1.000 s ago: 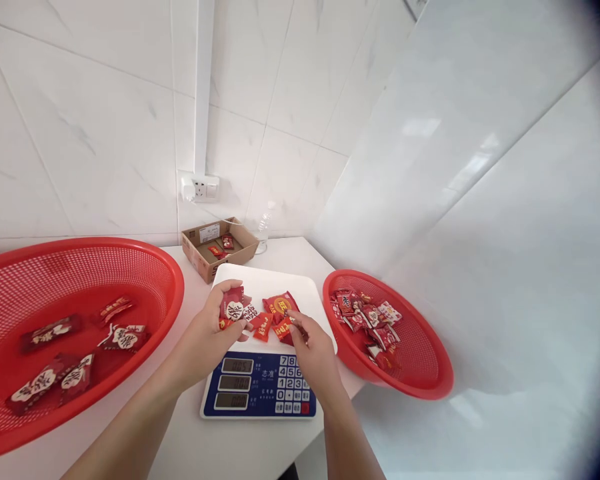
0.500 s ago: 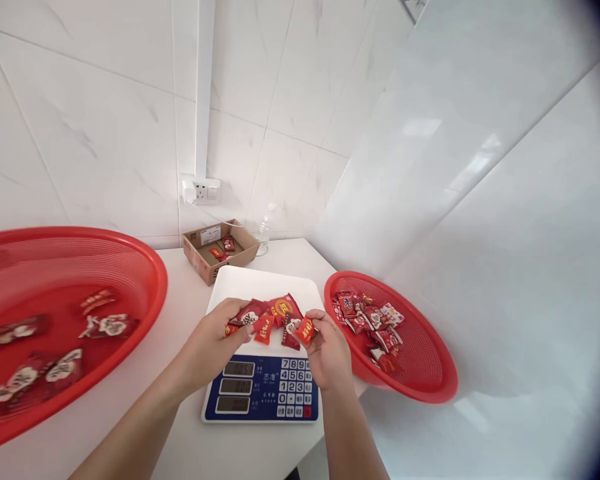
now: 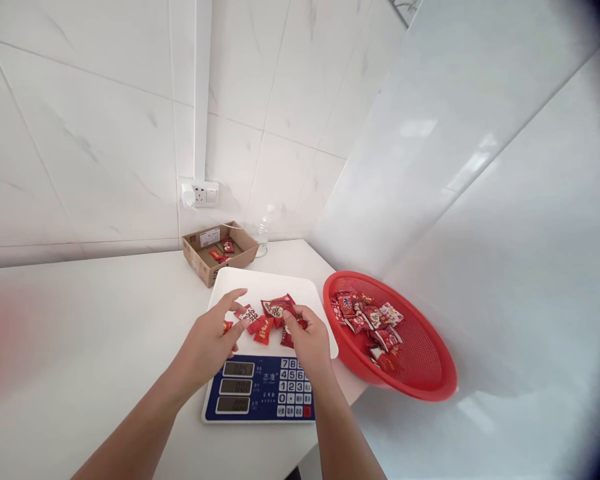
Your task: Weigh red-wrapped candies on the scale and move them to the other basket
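Both hands are over the white pan (image 3: pixel 300 287) of a digital scale, which has a blue keypad panel (image 3: pixel 267 390) at its front. My left hand (image 3: pixel 207 343) is open at the pan's left side, thumb and fingers apart around a red-and-white wrapped packet (image 3: pixel 250 316). My right hand (image 3: pixel 310 340) is closed on a dark red snack packet (image 3: pixel 277 307), its thumb on the near edge. Between the hands lies a small orange-red packet (image 3: pixel 263 330). Another dark red packet (image 3: pixel 287 335) is partly covered by my right hand.
To the right, a red mesh basket (image 3: pixel 430 340) holds several wrapped packets. Behind the scale stands a cardboard box (image 3: pixel 197 261) with a few packets, beside a clear plastic bottle (image 3: pixel 265 227). A wall socket (image 3: pixel 200 194) is above the white table (image 3: pixel 130 313).
The large red basket on the left has slid out of view, leaving a red blur at the edge. My left hand has opened from its packets; my right hand has moved left onto a dark red packet.
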Demonstrator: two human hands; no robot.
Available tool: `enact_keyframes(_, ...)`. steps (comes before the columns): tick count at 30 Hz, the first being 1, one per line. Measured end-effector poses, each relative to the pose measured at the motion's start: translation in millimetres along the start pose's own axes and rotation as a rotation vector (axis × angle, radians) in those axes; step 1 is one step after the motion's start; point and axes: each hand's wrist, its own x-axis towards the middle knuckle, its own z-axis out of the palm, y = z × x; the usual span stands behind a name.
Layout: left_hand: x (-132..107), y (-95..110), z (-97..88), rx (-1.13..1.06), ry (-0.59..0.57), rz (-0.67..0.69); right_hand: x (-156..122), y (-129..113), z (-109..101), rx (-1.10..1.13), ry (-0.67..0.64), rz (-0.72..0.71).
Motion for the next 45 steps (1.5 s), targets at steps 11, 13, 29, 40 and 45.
enact_keyframes(11,2,-4,-5.6,0.042,0.015,0.081,14,19,-1,-0.601,-0.018,-0.146)
enact_keyframes(13,2,-4,-6.8,0.003,-0.027,0.068,11,17,-6,-0.577,0.017,-0.159)
enact_keyframes(29,-6,-5,4.0,-0.314,-0.361,0.082,-40,-12,0,-0.002,-0.38,-0.085)
enact_keyframes(40,-1,0,-0.3,-0.309,-0.11,0.142,-36,-4,-23,-0.22,-0.181,-0.101)
enact_keyframes(45,5,-1,-8.8,-0.336,0.056,0.164,-29,7,-37,-0.533,-0.178,-0.072)
